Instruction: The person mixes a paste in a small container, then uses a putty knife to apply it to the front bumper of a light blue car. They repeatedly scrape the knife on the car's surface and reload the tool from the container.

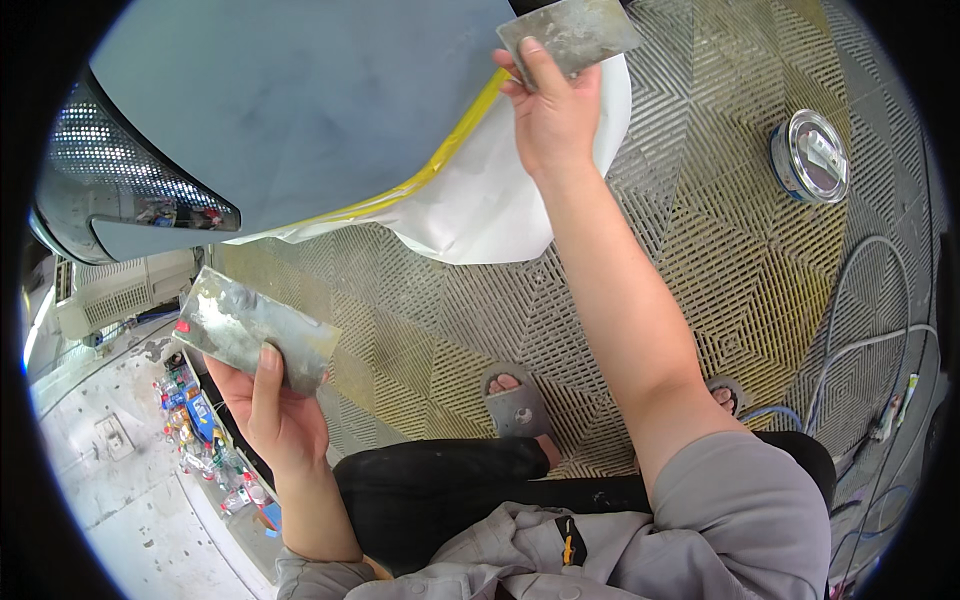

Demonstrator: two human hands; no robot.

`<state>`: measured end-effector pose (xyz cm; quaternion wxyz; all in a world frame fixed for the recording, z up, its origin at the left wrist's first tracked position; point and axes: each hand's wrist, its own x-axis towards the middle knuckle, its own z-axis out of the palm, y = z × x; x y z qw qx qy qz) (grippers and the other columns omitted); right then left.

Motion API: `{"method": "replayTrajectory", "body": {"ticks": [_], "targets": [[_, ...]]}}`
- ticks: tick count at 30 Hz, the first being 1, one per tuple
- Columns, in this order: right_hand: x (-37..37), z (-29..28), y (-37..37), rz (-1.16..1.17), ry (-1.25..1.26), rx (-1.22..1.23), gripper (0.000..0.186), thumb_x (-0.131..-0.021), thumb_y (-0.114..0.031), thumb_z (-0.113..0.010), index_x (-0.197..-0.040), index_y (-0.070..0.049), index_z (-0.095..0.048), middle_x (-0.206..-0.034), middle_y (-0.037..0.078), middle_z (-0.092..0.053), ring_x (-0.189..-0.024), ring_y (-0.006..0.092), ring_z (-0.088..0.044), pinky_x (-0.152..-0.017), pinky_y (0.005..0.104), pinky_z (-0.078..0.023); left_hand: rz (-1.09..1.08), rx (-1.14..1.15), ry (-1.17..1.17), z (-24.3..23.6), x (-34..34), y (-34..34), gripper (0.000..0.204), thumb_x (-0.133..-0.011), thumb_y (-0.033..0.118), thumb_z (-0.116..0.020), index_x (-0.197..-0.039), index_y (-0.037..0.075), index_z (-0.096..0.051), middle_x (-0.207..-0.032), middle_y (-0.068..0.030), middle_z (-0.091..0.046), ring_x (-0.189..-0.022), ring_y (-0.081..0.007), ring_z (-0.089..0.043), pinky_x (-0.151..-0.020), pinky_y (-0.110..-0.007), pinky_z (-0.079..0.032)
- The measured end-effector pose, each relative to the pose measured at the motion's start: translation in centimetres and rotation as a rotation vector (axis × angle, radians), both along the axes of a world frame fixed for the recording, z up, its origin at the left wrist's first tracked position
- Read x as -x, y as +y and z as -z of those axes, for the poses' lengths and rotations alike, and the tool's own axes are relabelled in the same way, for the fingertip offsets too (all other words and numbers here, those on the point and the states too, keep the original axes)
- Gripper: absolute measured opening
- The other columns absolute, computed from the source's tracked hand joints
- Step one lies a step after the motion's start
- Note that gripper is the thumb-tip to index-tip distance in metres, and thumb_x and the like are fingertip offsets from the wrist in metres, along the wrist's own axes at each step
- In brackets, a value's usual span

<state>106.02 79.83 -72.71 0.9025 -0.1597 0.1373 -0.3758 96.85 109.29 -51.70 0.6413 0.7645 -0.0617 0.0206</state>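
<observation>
Low in the frame, a person in a grey work jacket (720, 530) and dark trousers stands on a yellow-tinged grid floor (730, 250), a grey sandal (518, 405) showing at lower centre. At centre left, the left hand (275, 410) clasps a smeared metal spreader plate (250, 328), thumb over its face and fingers curled beneath. Filler looks caked along the plate, and the tilt could, in my judgement, let a lump slide off onto the floor or the sandal below.

Higher, at upper centre, the right hand (550, 110) pinches a second, smaller metal scraper (570, 32) between thumb and fingers, its blade held at the edge of a grey-blue car panel (300, 100) that fills the upper left. White masking paper (490, 200) hangs beneath a line of yellow tape (450, 150). A corner of the blade dragged too steeply could gouge the panel, or catch the tape and lift it so that the paper sags.

Farthest off, at upper right, a round tin (810, 155) lies on its side on the floor; hoses (860, 340) loop along the right edge, a likely trip hazard on a backward step.
</observation>
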Motion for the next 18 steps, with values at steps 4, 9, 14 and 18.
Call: {"method": "replayTrajectory", "body": {"ticks": [4,9,14,18], "targets": [[-1.5,0.0,1.7,-0.069,-0.091,-0.196,0.037,-0.096,-0.008,-0.077,-0.128,-0.011,-0.058,-0.116,0.004,-0.071,-0.106,0.0237,-0.072,-0.087,0.0401,-0.056,0.048,-0.018,0.012,-0.3,0.3,0.4,0.064,-0.104,0.0,-0.058,-0.163,0.009,-0.034,-0.142,-0.0117,-0.061,-0.113,-0.023,-0.069,-0.07,-0.037,-0.064],[-2.2,-0.2,3.1,-0.067,-0.112,-0.355,0.023,-0.096,-0.01,-0.078,-0.116,-0.009,-0.066,-0.108,0.003,-0.072,-0.103,0.0189,-0.068,-0.097,0.0391,-0.053,0.055,-0.024,0.007,-0.7,0.3,0.8,0.064,-0.105,0.001,-0.058,-0.164,0.009,-0.033,-0.143,-0.0115,-0.06,-0.112,-0.0229,-0.069,-0.069,-0.036,-0.064],[-2.4,0.0,4.4,-0.063,-0.174,-0.417,0.018,-0.096,-0.011,-0.078,-0.11,-0.008,-0.068,-0.107,0.002,-0.072,-0.102,0.0162,-0.066,-0.099,0.0366,-0.052,0.004,-0.029,-0.01,-0.5,0.4,0.8,0.058,-0.105,0.001,-0.057,-0.16,0.008,-0.038,-0.137,-0.0096,-0.065,-0.107,-0.0185,-0.072,-0.069,-0.03,-0.062],[-2.6,0.2,4.7,-0.054,-0.178,-0.4,0.018,-0.096,-0.011,-0.078,-0.11,-0.008,-0.068,-0.106,0.002,-0.072,-0.101,0.0157,-0.067,-0.098,0.0356,-0.052,0.039,-0.03,0.0,-0.6,0.5,0.9,0.058,-0.105,0.001,-0.057,-0.16,0.008,-0.037,-0.137,-0.0097,-0.065,-0.106,-0.0184,-0.072,-0.069,-0.03,-0.062]]}}
